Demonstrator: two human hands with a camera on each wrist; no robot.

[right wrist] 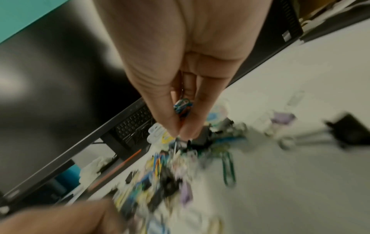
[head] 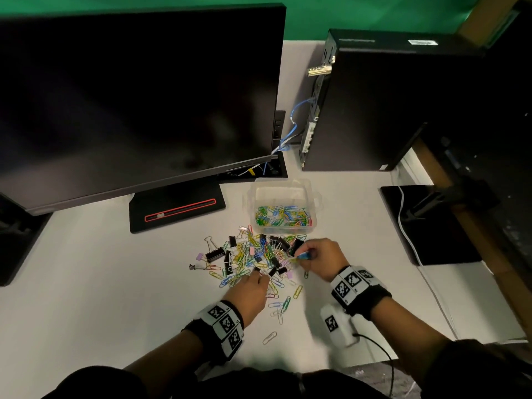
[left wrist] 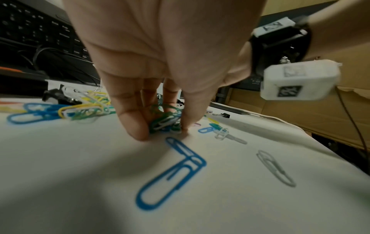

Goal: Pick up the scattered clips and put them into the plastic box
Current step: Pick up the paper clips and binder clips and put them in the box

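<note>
Pinching green clips [left wrist: 166,120] off the desk [head: 100,283], left hand [head: 249,292]; right hand [head: 319,259] grips a blue bunch [head: 303,256]. Pile [head: 253,256] sits mid-desk before the box [head: 283,207], axes mixed; wrist view blurred.

Head looks down; wrist views close, sharing the clips [head: 259,260].

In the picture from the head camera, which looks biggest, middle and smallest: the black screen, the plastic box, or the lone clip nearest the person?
1. Black screen, by far the largest.
2. Plastic box, clearly smaller.
3. Lone clip, smallest, even though it lies nearest the camera.
</note>
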